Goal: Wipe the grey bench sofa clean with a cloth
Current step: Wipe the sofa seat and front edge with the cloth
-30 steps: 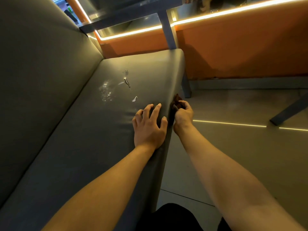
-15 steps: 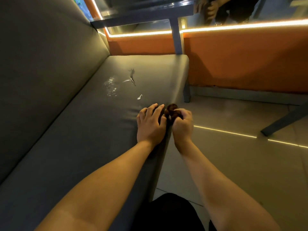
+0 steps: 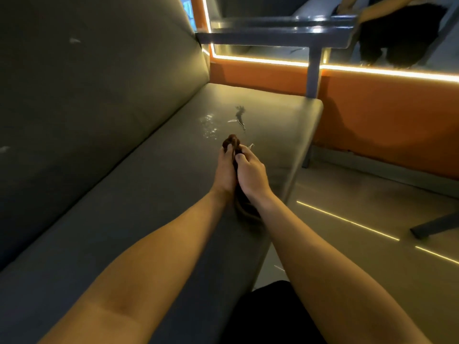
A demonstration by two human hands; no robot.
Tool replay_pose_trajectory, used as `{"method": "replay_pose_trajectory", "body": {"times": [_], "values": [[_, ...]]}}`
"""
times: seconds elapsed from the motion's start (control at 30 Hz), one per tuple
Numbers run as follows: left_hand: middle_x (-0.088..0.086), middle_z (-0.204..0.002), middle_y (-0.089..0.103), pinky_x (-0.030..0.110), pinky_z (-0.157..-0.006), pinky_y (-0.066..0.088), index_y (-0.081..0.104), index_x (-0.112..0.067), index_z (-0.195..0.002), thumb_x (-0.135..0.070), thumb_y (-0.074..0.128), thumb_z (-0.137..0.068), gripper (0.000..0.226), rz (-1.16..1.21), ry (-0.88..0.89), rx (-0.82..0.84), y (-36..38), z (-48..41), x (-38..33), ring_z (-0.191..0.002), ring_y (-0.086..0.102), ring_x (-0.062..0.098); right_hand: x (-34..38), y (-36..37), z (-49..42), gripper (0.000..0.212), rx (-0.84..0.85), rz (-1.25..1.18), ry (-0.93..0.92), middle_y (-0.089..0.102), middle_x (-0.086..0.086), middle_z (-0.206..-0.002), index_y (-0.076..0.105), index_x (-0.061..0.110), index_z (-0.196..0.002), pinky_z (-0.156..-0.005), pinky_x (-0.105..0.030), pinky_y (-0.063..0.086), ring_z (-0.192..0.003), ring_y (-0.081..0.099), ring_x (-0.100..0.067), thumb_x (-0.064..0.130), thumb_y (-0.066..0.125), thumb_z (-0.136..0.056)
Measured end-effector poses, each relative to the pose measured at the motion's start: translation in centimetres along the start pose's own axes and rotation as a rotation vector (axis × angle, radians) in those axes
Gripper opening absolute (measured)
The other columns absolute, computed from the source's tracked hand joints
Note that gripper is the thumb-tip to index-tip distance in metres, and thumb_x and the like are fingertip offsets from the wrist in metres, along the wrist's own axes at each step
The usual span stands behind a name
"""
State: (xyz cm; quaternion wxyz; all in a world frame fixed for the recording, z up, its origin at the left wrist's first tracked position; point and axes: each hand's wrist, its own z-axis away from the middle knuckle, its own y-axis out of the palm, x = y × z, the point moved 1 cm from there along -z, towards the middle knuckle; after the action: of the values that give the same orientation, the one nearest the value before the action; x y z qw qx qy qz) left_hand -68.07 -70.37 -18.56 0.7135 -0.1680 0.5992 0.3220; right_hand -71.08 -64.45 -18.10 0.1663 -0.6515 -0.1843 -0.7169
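Observation:
The grey bench sofa (image 3: 149, 199) runs from the near left to the far middle, with its tall backrest (image 3: 87, 83) on the left. A dark brown cloth (image 3: 231, 141) is bunched between my two hands above the seat. My left hand (image 3: 224, 170) and my right hand (image 3: 250, 173) both grip it, pressed side by side, and a tail of cloth hangs below the wrists. Just beyond the hands lie a wet shiny smear (image 3: 208, 126) and small dark and pale scraps of dirt (image 3: 240, 116) on the seat.
An orange wall panel (image 3: 385, 125) with a glowing light strip stands beyond the seat's far end. A grey table leg (image 3: 313, 70) rises there. The tiled floor (image 3: 360, 244) lies to the right, with a dark furniture foot (image 3: 434, 225) on it.
My left hand has lifted off the seat and now grips the cloth together with my right hand. Both hands have moved from the seat's front edge in over the seat, towards the dirt.

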Motion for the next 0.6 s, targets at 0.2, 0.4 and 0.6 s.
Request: {"method": "replay_pose_trajectory", "body": {"times": [0.2, 0.4, 0.6], "values": [[-0.003, -0.118, 0.065, 0.027, -0.097, 0.047, 0.059, -0.018, -0.129, -0.024, 0.052, -0.104, 0.027, -0.513, 0.221, -0.080, -5.0, -2.3, -1.8, -0.112, 0.061, 0.015, -0.4, 1.3, -1.6, 0.046, 0.164, 0.457, -0.074, 0.061, 0.004, -0.134, 0.053, 0.029, -0.145, -0.110, -0.037, 0.035, -0.132, 0.047, -0.020, 0.026, 0.038, -0.101], [0.009, -0.127, 0.057, 0.024, -0.104, 0.042, 0.061, -0.012, -0.128, -0.009, 0.055, -0.100, 0.029, -0.685, 0.374, -0.471, -9.0, -5.1, -2.2, -0.118, 0.056, 0.020, -2.8, -1.0, -2.3, 0.045, -0.020, 1.006, -0.200, 0.054, -0.003, -0.144, 0.052, 0.019, -0.142, -0.112, -0.043, 0.031, -0.137, 0.042, -0.025, 0.028, 0.047, -0.099], [0.013, -0.159, 0.031, 0.034, -0.118, 0.026, 0.051, -0.017, -0.145, -0.030, 0.054, -0.101, 0.046, -0.981, 0.241, -0.189, -6.4, -9.3, -1.3, -0.143, 0.031, 0.033, -3.5, -2.5, -3.1, 0.028, -0.076, 0.890, -0.254, 0.068, 0.000, -0.117, 0.072, 0.015, -0.117, -0.082, -0.027, 0.043, -0.105, 0.059, -0.016, 0.019, 0.054, -0.097]]}}
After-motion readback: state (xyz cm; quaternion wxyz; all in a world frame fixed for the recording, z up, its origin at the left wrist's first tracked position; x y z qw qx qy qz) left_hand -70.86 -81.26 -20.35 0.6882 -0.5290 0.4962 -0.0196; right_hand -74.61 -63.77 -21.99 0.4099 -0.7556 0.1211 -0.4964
